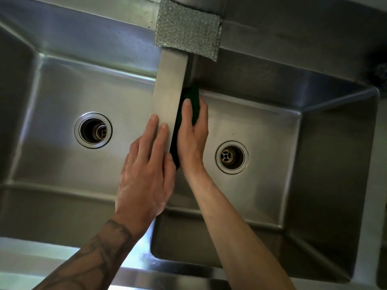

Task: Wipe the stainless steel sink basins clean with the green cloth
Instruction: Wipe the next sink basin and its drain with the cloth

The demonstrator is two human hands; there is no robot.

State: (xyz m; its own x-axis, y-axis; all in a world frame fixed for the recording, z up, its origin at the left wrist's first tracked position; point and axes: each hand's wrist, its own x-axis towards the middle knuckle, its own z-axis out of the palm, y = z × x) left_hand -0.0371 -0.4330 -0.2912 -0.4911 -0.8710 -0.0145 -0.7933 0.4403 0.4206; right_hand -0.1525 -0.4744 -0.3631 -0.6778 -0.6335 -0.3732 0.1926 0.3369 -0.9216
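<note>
Forearms, two, bare, entering from the near edge over the front rim of the sink (62, 254); the left one tattooed. Left hand (144, 174): fingers extended and laid flat along the top of the divider (167, 91) between the basins, holding nothing, apparently bracing the body while the other hand works. Right hand (191, 135): reaching down into the right basin (261, 130), fingers held together and flattened against the green cloth (189, 96), pressing it onto the divider's right-hand wall; the cloth is bunched under the palm, its dark green edge showing above the fingertips and along the thumb side. Judged step: wiping the inner side wall of the right basin, near its far corner. Left basin (52, 101): unoccupied by either hand, open drain (93, 130) at centre. Right basin drain (232, 157): fitted with a strainer, just beside the working wrist. Grey scouring pad (187, 30): draped over the far end of the divider at the back ledge, well apart from both hands, not in use. Steel surfaces show dull streaking throughout; whether any area is already clean cannot be told.
</note>
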